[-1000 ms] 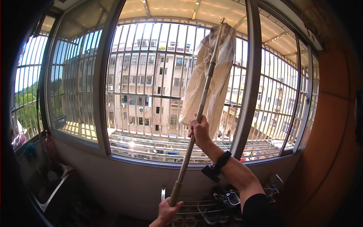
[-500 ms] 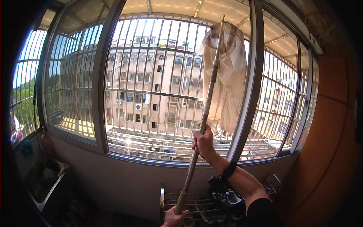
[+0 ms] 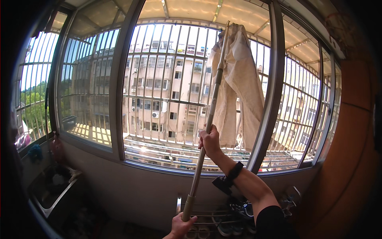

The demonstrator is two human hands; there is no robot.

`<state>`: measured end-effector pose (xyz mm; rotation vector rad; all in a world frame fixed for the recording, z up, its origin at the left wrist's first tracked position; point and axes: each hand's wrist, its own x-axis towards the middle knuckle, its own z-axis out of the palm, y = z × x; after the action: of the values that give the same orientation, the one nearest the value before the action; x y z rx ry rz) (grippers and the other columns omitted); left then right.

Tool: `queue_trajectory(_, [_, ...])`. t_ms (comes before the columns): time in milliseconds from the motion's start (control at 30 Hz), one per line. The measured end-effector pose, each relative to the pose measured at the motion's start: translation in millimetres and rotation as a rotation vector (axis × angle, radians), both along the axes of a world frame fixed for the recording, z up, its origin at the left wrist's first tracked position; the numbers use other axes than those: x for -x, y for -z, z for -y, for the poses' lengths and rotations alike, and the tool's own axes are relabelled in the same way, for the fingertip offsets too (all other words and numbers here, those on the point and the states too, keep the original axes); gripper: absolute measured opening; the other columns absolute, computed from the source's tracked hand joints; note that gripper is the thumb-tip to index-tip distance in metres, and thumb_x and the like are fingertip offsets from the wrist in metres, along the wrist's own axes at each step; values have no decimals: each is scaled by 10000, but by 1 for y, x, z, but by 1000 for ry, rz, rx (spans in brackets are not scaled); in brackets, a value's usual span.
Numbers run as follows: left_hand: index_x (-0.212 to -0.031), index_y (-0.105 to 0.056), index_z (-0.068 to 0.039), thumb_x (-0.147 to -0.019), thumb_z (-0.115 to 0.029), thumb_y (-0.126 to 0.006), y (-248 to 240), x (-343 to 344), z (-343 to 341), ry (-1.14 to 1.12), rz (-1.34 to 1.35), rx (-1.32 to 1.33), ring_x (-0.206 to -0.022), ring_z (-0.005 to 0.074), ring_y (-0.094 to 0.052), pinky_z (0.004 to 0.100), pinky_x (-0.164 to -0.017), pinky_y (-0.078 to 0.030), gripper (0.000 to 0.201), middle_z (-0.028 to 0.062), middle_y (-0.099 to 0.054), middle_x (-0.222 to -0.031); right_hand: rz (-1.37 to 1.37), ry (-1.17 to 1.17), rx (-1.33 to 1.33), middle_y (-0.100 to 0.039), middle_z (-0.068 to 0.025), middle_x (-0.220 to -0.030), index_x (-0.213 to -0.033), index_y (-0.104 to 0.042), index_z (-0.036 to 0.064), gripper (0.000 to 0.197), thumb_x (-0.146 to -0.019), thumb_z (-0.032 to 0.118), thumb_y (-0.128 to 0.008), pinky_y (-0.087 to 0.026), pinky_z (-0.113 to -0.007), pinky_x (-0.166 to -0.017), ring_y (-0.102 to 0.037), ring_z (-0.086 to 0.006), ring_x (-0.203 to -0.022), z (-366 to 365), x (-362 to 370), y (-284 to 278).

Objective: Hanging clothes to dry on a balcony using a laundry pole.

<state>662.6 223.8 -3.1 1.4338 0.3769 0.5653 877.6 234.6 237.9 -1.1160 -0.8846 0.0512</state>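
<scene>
A long telescopic metal pole (image 3: 211,105) slants upward in front of the open window. My left hand (image 3: 182,226) is closed round its grip at the bottom. Higher up, my right hand (image 3: 209,142) wraps the shaft, with a dark band on that wrist. Beige trousers (image 3: 248,95) hang at the pole's upper end, their two legs dangling apart just beyond the window opening. Whether a hanger or the pole's tip carries them is hard to make out, as cloth covers that spot.
Metal bars (image 3: 165,99) fence the outside of the window, with several horizontal rails low down. A grey window frame post (image 3: 271,83) stands right of the trousers. Below are a rack with shoes (image 3: 225,229) and, at left, a sink (image 3: 49,205). An orange-brown cabinet (image 3: 338,159) is at right.
The trousers have turned and spread, so both legs now show separately. The pole's top sits a little lower and further left. My hands keep their hold, and the view has shifted slightly.
</scene>
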Motion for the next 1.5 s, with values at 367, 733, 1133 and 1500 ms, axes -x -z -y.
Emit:
queue_trajectory(367, [-713, -571, -25, -712, -251, -746, 15, -18, -26, -7, 65, -16, -579, 52, -474, 234, -540, -423, 286, -15, -533, -627, 34, 17, -21, -423, -45, -542, -893, -368, 32, 171, -796, 42, -508, -384, -290, -296, -445, -133, -363, -28, 2, -20])
queue_trajectory(733, [-725, -527, -58, -743, -209, -732, -22, -9, -36, 87, 77, 142, -444, 54, -462, 208, -396, -373, 255, -19, -493, -552, 3, 28, -2, -423, -45, -541, -865, -387, 33, 142, -781, 30, -502, -374, -303, -288, -427, -137, -344, -58, -14, -26])
queue_trajectory(1133, [-731, -542, -45, -753, -221, -717, 36, 7, -17, 44, -65, 77, -477, 45, -461, 218, -432, -393, 249, -15, -510, -571, -84, -169, 93, -431, -52, -556, -988, -379, 4, 230, -813, 55, -518, -402, -294, -326, -448, -144, -377, -42, 1, 30])
queue_trajectory(1500, [-1022, -586, -134, -739, -510, -646, 144, 163, 21, 76, -1002, -164, -898, 263, -602, 356, -759, -455, 475, 107, -632, -882, -314, -1040, -11, -585, -128, -886, -1159, -462, 35, 335, -940, 279, -393, -510, -361, -719, -598, -220, -813, -5, 64, 98])
